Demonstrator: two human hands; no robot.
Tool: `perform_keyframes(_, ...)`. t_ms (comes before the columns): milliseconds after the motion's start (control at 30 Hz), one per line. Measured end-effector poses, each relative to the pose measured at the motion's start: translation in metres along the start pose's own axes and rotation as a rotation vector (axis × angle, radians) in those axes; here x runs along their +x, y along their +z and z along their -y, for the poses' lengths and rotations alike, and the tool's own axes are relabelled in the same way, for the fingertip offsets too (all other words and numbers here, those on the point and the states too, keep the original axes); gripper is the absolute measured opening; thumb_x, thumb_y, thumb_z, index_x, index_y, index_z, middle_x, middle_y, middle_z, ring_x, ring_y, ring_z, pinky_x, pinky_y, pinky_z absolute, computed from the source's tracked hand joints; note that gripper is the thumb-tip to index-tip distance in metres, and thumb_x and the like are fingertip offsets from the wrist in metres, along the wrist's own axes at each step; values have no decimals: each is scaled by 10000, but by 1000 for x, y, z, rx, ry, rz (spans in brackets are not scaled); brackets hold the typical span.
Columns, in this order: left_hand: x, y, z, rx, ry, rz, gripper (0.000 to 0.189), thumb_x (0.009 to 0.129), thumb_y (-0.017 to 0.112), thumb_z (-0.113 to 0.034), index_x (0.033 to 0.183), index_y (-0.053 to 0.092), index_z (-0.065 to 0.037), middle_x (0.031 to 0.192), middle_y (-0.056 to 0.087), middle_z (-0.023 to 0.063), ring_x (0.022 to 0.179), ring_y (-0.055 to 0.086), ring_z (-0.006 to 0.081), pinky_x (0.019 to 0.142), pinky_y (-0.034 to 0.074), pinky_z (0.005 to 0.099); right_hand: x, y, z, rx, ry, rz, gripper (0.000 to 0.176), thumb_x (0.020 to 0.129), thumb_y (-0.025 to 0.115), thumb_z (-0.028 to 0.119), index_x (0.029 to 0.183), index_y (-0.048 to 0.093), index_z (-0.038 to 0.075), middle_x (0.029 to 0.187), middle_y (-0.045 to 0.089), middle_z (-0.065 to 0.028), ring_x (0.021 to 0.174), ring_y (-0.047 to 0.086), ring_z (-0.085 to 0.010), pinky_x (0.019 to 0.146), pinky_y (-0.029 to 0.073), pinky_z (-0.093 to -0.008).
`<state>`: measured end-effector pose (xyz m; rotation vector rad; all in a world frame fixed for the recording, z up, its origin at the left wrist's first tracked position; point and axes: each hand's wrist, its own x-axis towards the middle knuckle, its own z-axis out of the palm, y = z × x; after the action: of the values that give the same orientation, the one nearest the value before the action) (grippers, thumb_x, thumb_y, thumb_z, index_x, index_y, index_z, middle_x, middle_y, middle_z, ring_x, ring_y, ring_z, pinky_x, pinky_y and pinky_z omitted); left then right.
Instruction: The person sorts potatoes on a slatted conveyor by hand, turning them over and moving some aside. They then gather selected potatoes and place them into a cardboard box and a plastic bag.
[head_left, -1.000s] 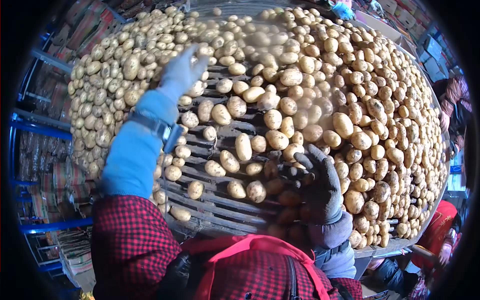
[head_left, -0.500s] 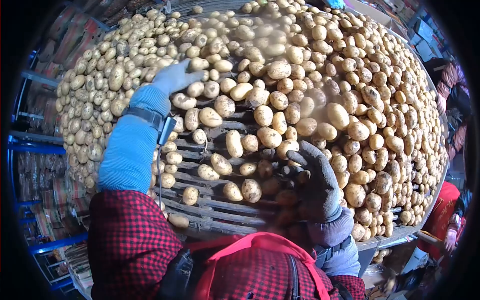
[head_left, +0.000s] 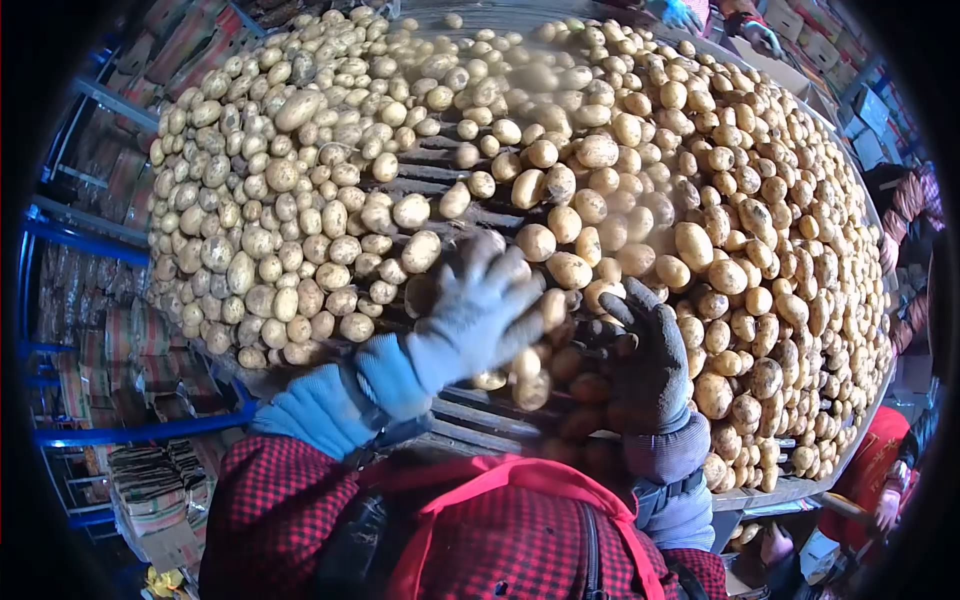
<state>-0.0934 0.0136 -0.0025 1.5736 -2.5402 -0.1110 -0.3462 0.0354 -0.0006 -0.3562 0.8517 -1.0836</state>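
While looking down on the slatted table (head_left: pixel 465 427), observe potatoes (head_left: pixel 694 245) heaped along its left and right; note left hand (head_left: pixel 478 308) above table's near middle, fingers spread, unclenched; right hand (head_left: pixel 652 362) curled farther right, cannot tell whether grasping.

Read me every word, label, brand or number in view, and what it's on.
No text can be read.
Red garment, lower right: yellowish marks, too small to make out.
Stacked printed cardboard, left: any lettering is too blurred to read.
Potatoes: no lettering seen.
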Motion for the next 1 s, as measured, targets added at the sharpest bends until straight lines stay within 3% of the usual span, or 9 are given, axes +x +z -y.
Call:
perform_keyframes(167, -36, -13, 4, -283, 251, -94, 576, 923, 729, -433, 1397, 657, -112, 1435, 608, 178, 1308, 589, 379, 1068, 474, 511, -1, 1, 3, -43, -10, 31, 503, 1088, 487, 409, 1511, 502, 136, 1433, 561, -122, 1197, 625, -252, 943, 581, -408)
perform_keyframes(267, -48, -30, 46, -78, -8, -295, 651, 915, 777, -377, 1447, 590, -51, 1469, 572, 207, 1359, 539, 408, 1137, 416, 529, -1, 0, 2, 16, -8, 34, 508, 1087, 494, 398, 1511, 498, 118, 1424, 563, -127, 1175, 634, -249, 931, 586, -409)
perform_keyframes(333, -57, -47, 65, 138, -390, -180, 773, 939, 751, -437, 1549, 456, -63, 1558, 459, 243, 1433, 433, 439, 1162, 385, 534, 1, -2, -2, 14, -19, 23, 510, 1086, 500, 396, 1507, 498, 110, 1411, 572, -125, 1156, 639, -245, 918, 591, -412)
perform_keyframes(433, -65, -23, 83, 281, -622, 86, 811, 999, 618, -550, 1609, 349, -90, 1594, 370, 280, 1486, 320, 470, 1206, 319, 628, 1, -1, -2, 28, -20, 26, 507, 1084, 516, 385, 1501, 500, 97, 1389, 589, -120, 1123, 644, -234, 909, 591, -411)
perform_keyframes(500, -61, 30, 86, 24, -464, -138, 784, 1017, 491, -642, 1630, 319, -184, 1635, 309, 286, 1491, 261, 535, 1208, 273, 681, 0, 1, 1, 40, -5, 41, 503, 1083, 525, 377, 1498, 501, 93, 1381, 597, -118, 1108, 645, -228, 912, 587, -408)
perform_keyframes(633, 1, 14, 13, -43, -459, 72, 805, 971, 588, -650, 1614, 387, -209, 1693, 237, 236, 1449, 327, 555, 1169, 325, 666, 2, -1, -1, 8, -30, 41, 494, 1085, 534, 363, 1491, 509, 83, 1384, 607, -116, 1108, 641, -225, 955, 562, -392)
perform_keyframes(800, -1, 3, 1, -127, 49, -128, 593, 961, 689, -479, 1415, 640, -101, 1513, 545, 210, 1363, 505, 469, 1137, 422, 588, 5, -2, -4, -29, -86, -19, 495, 1092, 506, 379, 1495, 515, 92, 1389, 604, -124, 1170, 627, -255, 994, 536, -389)
perform_keyframes(900, 4, -1, 61, -503, 18, -251, 507, 977, 692, -386, 1378, 660, -78, 1415, 628, 189, 1276, 614, 393, 1088, 498, 519, 4, -6, -3, -19, -47, 9, 487, 1092, 506, 375, 1491, 522, 96, 1391, 601, -134, 1168, 630, -261, 1006, 527, -387)
perform_keyframes(1000, 30, -30, 130, -227, -410, -252, 456, 1008, 630, -282, 1435, 615, -124, 1367, 672, 173, 1240, 659, 359, 1063, 526, 477, 3, -3, -4, -16, -67, -17, 485, 1090, 508, 374, 1490, 523, 100, 1395, 596, -140, 1137, 645, -258, 987, 536, -389)
